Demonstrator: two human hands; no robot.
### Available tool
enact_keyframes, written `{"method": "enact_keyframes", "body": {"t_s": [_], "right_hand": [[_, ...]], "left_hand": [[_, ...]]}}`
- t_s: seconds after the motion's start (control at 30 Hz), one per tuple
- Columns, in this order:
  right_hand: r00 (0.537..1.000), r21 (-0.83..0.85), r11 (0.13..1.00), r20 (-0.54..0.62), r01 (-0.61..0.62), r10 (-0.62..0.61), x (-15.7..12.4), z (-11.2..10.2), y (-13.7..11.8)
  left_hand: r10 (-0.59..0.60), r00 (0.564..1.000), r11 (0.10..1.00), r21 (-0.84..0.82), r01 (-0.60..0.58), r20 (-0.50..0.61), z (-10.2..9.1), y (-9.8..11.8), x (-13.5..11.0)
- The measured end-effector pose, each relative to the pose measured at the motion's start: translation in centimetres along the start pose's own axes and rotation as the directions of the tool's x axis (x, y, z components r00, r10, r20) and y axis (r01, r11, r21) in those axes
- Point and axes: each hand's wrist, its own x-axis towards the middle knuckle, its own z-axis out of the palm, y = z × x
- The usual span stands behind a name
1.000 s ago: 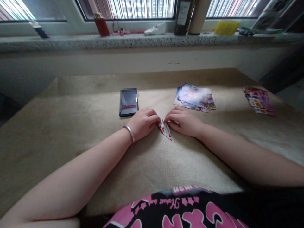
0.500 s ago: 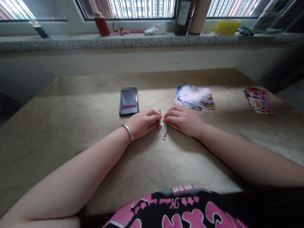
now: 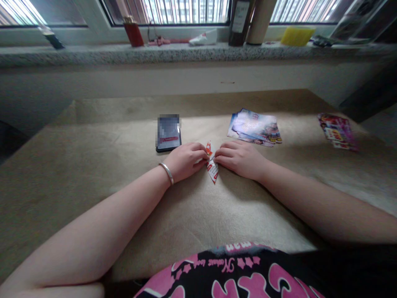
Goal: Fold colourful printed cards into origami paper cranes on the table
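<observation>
Compared with a second ago, the folded paper (image 3: 212, 167) is sitting narrower, its tip now pointing toward 6 o'clock. The left hand (image 3: 186, 160) and right hand (image 3: 240, 159) are resting curled on the table (image 3: 93, 165), fingertips pinching the paper between them at mid-table.

A home room: cloth-covered table (image 3: 93, 174) under a cluttered granite windowsill (image 3: 93, 54).

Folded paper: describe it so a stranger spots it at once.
On the tan table, near the phone, the left hand and right hand pinch it. It is a small white-and-red folded paper ending in a point, unlike the flat cards.
</observation>
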Motion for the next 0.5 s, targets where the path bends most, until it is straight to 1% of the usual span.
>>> {"method": "enact_keyframes", "body": {"t_s": [0.13,0.2,0.3,0.37,0.43,0.5], "right_hand": [[0.996,-0.035,0.996,0.004,0.085,-0.085,0.2,-0.2,0.1],[0.996,-0.027,0.995,0.012,0.091,-0.091,0.3,-0.2,0.1],[1.0,0.052,0.998,-0.02,0.02,-0.019,0.4,-0.1,0.3],[0.997,0.156,0.987,-0.061,-0.046,0.056,0.5,0.2,0.4],[0.988,0.279,0.955,-0.083,-0.104,0.132,0.4,0.5,0.5],[0.976,0.385,0.91,-0.078,-0.158,0.202,0.4,0.9,0.5]], "left_hand": [[0.004,1.0,1.0,-0.002,-0.004,-0.003,-0.1,0.1,0.0],[0.001,1.0,1.0,0.003,-0.001,-0.001,-0.1,0.1,0.0],[-0.002,1.0,1.0,0.028,0.002,0.005,-0.1,0.1,0.0],[0.001,1.0,0.998,0.057,-0.002,0.012,-0.1,0.2,0.0],[0.003,1.0,0.996,0.087,-0.004,0.02,-0.2,0.3,0.0],[-0.001,1.0,0.994,0.107,-0.002,0.028,-0.3,0.5,0.0]]}}
